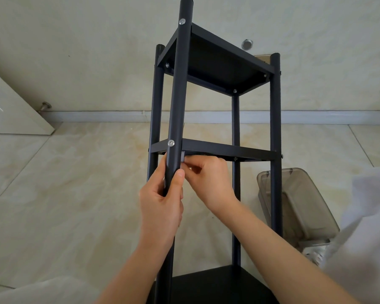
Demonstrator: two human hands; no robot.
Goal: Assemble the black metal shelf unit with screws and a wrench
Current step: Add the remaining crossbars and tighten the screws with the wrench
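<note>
Fingers (180,178) grip black shelf unit (217,148) post.

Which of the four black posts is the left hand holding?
The nearest post, the one with two silver screw heads facing the camera. The left hand wraps it just below the middle shelf; the other three posts stand untouched.

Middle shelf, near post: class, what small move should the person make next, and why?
Probably keep turning the small grey piece with the right hand under the middle shelf. The left hand has its grip on the near post, steadying it, and the screw already sits through that joint.
</note>
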